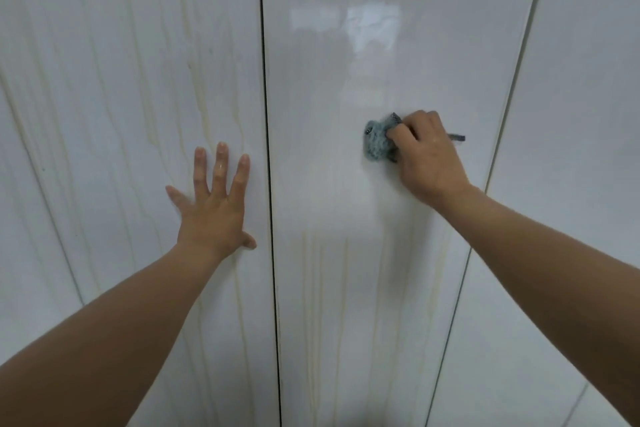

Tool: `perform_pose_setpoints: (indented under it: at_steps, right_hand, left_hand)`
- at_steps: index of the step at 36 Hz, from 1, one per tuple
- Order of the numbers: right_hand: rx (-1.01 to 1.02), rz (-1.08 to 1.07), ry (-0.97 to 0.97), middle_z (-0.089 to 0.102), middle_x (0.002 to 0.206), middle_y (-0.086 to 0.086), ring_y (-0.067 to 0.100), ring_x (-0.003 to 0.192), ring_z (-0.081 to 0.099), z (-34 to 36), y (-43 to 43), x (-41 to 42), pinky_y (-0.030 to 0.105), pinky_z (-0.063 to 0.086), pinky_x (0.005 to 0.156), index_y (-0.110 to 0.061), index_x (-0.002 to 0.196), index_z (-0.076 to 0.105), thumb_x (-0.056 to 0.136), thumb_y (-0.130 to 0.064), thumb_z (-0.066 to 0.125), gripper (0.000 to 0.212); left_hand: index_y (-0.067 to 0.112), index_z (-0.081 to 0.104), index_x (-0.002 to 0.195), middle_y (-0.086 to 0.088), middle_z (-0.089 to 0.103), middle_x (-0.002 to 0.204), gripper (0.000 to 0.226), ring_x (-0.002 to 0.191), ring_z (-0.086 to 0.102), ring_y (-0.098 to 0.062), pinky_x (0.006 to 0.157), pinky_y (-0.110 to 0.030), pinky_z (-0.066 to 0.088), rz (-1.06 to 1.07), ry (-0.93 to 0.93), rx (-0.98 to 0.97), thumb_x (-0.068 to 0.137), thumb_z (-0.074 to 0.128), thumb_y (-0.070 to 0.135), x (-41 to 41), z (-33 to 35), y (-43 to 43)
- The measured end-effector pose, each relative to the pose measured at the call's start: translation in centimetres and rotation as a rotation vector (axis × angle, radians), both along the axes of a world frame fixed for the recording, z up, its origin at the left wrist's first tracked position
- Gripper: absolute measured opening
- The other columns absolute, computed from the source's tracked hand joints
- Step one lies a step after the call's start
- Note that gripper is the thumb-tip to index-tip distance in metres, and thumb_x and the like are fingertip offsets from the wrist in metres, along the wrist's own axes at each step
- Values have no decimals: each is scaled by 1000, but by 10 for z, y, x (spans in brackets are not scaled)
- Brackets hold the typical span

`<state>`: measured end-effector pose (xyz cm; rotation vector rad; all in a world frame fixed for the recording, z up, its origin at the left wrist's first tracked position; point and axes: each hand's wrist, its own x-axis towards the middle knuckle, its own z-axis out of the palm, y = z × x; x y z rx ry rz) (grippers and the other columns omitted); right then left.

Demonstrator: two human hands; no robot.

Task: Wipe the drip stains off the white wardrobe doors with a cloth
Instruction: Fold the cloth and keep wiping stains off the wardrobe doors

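Fingers [403, 135] of the right hand [431, 159] are curling round a bunched blue-grey cloth [377, 142], pressing it against the middle wardrobe door [346, 55]. The left hand [211, 215] is lying flat on the left wardrobe door [104, 114], fingers spread wide. Yellowish drip stains [204, 107] are streaking that door and the middle door's lower part.

cloth [376, 144]: partly covered by the right hand [429, 158], full outline not discernible | left hand [211, 211]: palm concealed against the left door [104, 80] | left forearm [104, 340]: cut off at the left and bottom edges | right forearm [554, 253]: cut off at the right edge | middle door [363, 80]: cut off at top and bottom | reflection [374, 28]: blurred, content not identifiable
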<state>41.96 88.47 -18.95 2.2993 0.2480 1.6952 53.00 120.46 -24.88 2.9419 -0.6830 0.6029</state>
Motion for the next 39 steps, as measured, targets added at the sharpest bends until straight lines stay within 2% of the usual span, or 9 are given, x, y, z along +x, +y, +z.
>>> perform_pose_setpoints:
  at_steps: [4,9,12,20,27,30,33,36,39]
  right_hand:
    - [-10,21,127,58,95,22,37,84,52,-61,3,2,47,46,77,2,93,62,85,6,61,9]
    - [-479,55,508,55,91,10,30,78,52,-124,-4,-12,41,46,71,-13,93,54,88,1,48,16]
    - [-574,81,490,56,90,12,30,76,54,-102,-13,-14,41,44,68,-12,94,56,94,-1,51,12]
    - [-319,-40,37,57,88,20,34,76,49,23,-32,-10,47,44,68,3,88,60,90,13,52,13]
    - [-16,-11,54,55,91,19,35,84,48,-64,-30,-13,45,42,69,4,90,59,88,11,55,9]
    - [-103,8,166,53,90,16,32,79,47,-104,-31,-16,44,43,69,-2,88,57,91,12,48,16]
    - [-264,10,258,54,88,15,30,77,46,-96,-37,-22,43,45,67,-3,86,58,95,8,31,30]
    - [-353,-19,283,55,92,16,32,82,48,-70,-40,-25,41,44,69,-1,89,62,92,9,43,21]
    - [-99,-56,191,56,92,17,33,84,48,-55,-36,-25,34,35,65,2,89,62,91,2,44,18]
  left_hand:
    - [32,-50,141,-3,-56,151,165,142,-48,-36,108,-84,9,-7,1,-6,57,88,67,-2,1,0]
    - [33,-50,141,-3,-56,151,166,142,-47,-36,107,-85,9,-6,-2,-7,56,89,67,-2,1,0]
    - [34,-50,140,-2,-56,151,166,142,-48,-35,108,-86,9,-12,2,-14,56,90,66,-2,1,0]
    - [37,-50,140,0,-56,151,167,139,-51,-32,108,-86,9,-10,0,-22,54,91,65,-2,0,0]
    - [36,-49,141,-1,-56,151,169,140,-50,-32,108,-86,9,-2,3,-24,52,91,66,-3,0,-1]
    - [36,-50,141,-1,-56,151,169,140,-51,-32,108,-86,9,-1,8,-25,53,91,67,-4,1,-2]
    - [35,-49,142,0,-56,151,169,140,-51,-32,108,-86,9,1,6,-25,53,91,66,-4,1,-1]
    - [36,-47,144,1,-55,152,169,141,-49,-31,107,-86,8,-9,2,-36,52,92,64,-5,0,0]
    - [36,-43,146,1,-53,154,170,142,-48,-31,107,-87,8,-22,2,-45,50,94,63,-5,0,-1]
